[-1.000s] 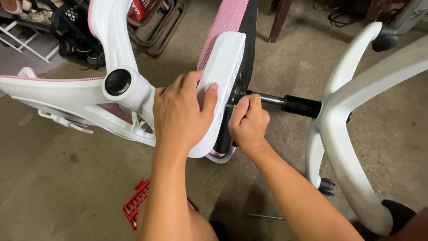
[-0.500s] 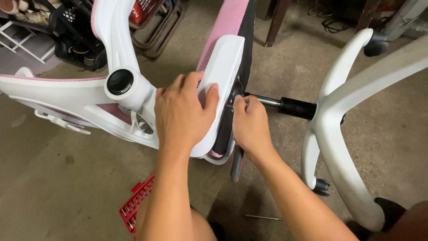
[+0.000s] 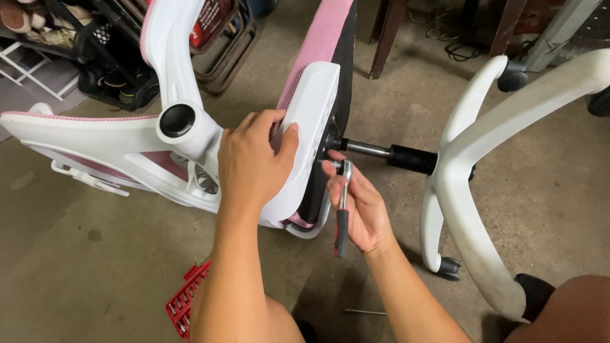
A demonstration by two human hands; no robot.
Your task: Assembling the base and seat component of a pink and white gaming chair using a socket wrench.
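L hand (image 3: 251,162) fingers clamped on white plastic chair seat edge (image 3: 311,114), same as before. R hand (image 3: 362,206) has shifted grip: black-handled ratchet wrench (image 3: 342,213) now visible, handle hanging down, head at seat underside near black gas cylinder (image 3: 413,159). Looks like bolt work underway.

Garage workshop: bare concrete floor (image 3: 89,267), cluttered racks (image 3: 95,57).

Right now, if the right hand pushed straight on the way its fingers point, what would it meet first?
Probably the black underside of the seat: the right hand holds a ratchet wrench whose head already sits at the mechanism there. Depth is unclear.
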